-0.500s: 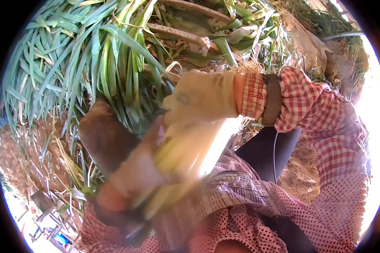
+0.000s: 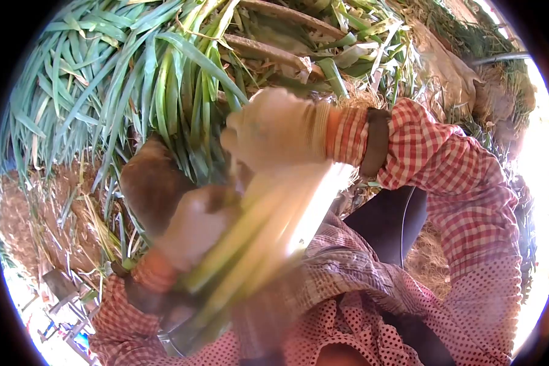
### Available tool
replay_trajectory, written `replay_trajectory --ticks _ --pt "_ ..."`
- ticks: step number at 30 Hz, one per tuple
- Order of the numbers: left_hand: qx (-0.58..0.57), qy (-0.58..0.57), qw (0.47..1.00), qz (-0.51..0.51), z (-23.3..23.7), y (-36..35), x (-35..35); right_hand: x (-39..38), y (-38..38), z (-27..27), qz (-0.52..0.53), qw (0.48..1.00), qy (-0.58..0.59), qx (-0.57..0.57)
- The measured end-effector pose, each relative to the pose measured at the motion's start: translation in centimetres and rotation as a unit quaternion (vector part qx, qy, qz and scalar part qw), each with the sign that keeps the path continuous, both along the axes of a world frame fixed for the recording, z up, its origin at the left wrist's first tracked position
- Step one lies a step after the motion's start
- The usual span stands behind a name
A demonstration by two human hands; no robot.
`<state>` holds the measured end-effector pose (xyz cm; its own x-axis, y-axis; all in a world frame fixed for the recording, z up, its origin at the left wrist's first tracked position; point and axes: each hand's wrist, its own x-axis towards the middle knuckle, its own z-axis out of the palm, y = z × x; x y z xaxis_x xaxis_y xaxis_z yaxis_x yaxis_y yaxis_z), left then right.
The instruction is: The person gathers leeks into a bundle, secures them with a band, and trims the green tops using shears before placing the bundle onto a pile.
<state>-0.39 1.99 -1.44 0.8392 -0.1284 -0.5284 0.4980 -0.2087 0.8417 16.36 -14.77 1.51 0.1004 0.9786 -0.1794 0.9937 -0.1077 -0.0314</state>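
Note:
A bundle of leeks (image 2: 259,235) lies slantwise over my lap, blurred, pale stalks to the upper right and greener parts to the lower left. My right hand (image 2: 277,131), in a pale knit glove, is closed in a fist at the bundle's upper edge. What its fingers hold, if anything, is hidden. Along the bundle's left side is my left hand (image 2: 198,226), gloved too. Motion smears its fingers, so their grip cannot be made out.
A large heap of green leek leaves (image 2: 85,79) fills the upper left. Curved wooden bars (image 2: 265,49) lie among leaves at the top. A dark boot or knee (image 2: 152,183) shows left of the bundle. Loose fibrous roots (image 2: 427,259) lie at the right.
My left hand has shifted slightly and shows more clearly beside the bundle. My right hand has moved a little left and up, still closed. The bundle stays across my lap.

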Motion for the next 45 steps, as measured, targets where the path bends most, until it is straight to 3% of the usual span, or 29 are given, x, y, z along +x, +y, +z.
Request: replay_trajectory --ticks 2,4,6,7,8,9,10,12,14,15,16,17,18,20,22,23,25,27,28,30,33,35,38,39,40,41,42,43,45 --pt "0.017 0.004 0.998 0.053 1.3 -0.8 0.7 1.2 0.9 0.7 -0.077 0.997 -0.023 -0.022" --pt "0.009 0.033 0.991 0.129 2.3 -0.4 2.1 4.3 0.1 -0.1 -0.113 0.985 -0.072 0.106" --pt "0.008 0.050 0.987 0.155 4.2 1.2 4.9 7.3 -1.3 0.8 -0.242 0.954 -0.080 0.157" --pt "0.050 -0.034 0.993 0.099 5.0 3.0 6.7 9.3 -2.8 1.2 -0.261 0.941 -0.060 0.206" --pt "0.095 -0.120 0.987 0.042 5.4 5.5 9.2 10.7 -4.1 1.7 -0.294 0.926 -0.114 0.206" --pt "0.193 -0.202 0.951 0.134 3.7 8.0 12.8 10.5 -4.4 4.5 -0.438 0.888 -0.104 0.091" --pt "0.319 -0.229 0.902 0.180 6.5 7.8 15.2 15.3 -7.9 0.3 -0.308 0.900 -0.104 0.290" --pt "0.510 -0.495 0.689 0.142 8.1 11.7 22.3 15.2 -9.8 1.8 -0.307 0.883 -0.114 0.336" --pt "0.484 -0.538 0.676 0.142 8.7 9.9 25.9 13.7 -9.9 2.2 -0.393 0.907 -0.111 0.100" --pt "0.595 -0.500 0.626 0.058 8.5 8.8 26.4 13.1 -9.7 2.4 -0.421 0.901 -0.085 -0.051" --pt "0.584 -0.506 0.635 0.014 8.2 5.3 24.8 13.1 -9.7 2.0 -0.455 0.886 -0.015 -0.094" --pt "0.461 -0.523 0.715 -0.048 6.6 4.3 23.3 13.1 -9.8 1.7 -0.488 0.860 0.050 -0.137" --pt "0.346 -0.457 0.809 -0.128 6.0 3.7 20.6 12.9 -11.0 0.1 -0.502 0.859 0.056 -0.087" --pt "0.184 -0.303 0.902 -0.246 5.9 3.0 12.4 12.9 -13.3 -3.0 -0.470 0.881 0.053 -0.010" --pt "0.090 -0.157 0.953 -0.242 5.3 1.9 5.6 13.1 -15.5 -6.1 -0.382 0.923 0.026 0.041" --pt "0.068 -0.110 0.968 -0.213 4.9 1.1 3.0 13.3 -15.8 -6.6 -0.403 0.913 -0.032 0.055" --pt "0.033 -0.068 0.984 -0.162 4.5 -0.3 1.1 10.2 -16.5 -4.4 -0.518 0.806 0.000 0.288" --pt "-0.001 -0.030 0.992 -0.121 5.5 -0.8 0.6 10.4 -19.5 -6.6 -0.610 0.708 0.041 0.354" --pt "-0.027 -0.026 0.993 -0.115 5.4 -1.2 0.6 6.8 -20.3 -5.4 -0.635 0.662 0.080 0.390" --pt "-0.066 -0.020 0.992 -0.106 5.2 -2.0 0.5 2.1 -21.0 -5.5 -0.598 0.660 0.309 0.334" --pt "-0.042 -0.040 0.992 -0.108 4.9 -2.8 -1.2 -5.5 -18.3 -9.5 -0.476 0.748 0.324 0.331" --pt "-0.021 -0.050 0.993 -0.106 4.8 -3.2 -2.1 -7.6 -15.1 -12.0 -0.462 0.738 0.387 0.302" --pt "0.001 -0.067 0.992 -0.105 4.7 -3.4 -3.3 -7.3 -12.6 -14.8 -0.468 0.767 0.365 0.245" --pt "0.009 -0.071 0.992 -0.107 4.6 -3.5 -3.6 -6.2 -13.4 -14.5 -0.504 0.753 0.346 0.244" --pt "0.013 -0.073 0.992 -0.106 4.7 -3.3 -4.2 -4.4 -15.3 -14.2 -0.572 0.695 0.341 0.271" --pt "0.018 -0.077 0.991 -0.108 5.0 -3.5 -4.7 -2.6 -17.7 -13.0 -0.666 0.498 0.401 0.385" --pt "0.024 -0.082 0.990 -0.111 5.3 -3.9 -5.2 -1.0 -20.0 -12.1 -0.649 0.293 0.444 0.544" --pt "0.030 -0.091 0.988 -0.119 5.8 -4.4 -5.4 0.0 -21.3 -11.4 -0.607 0.195 0.439 0.633" --pt "0.037 -0.103 0.987 -0.118 6.1 -4.5 -5.6 0.0 -20.7 -10.6 -0.535 0.383 0.422 0.624"
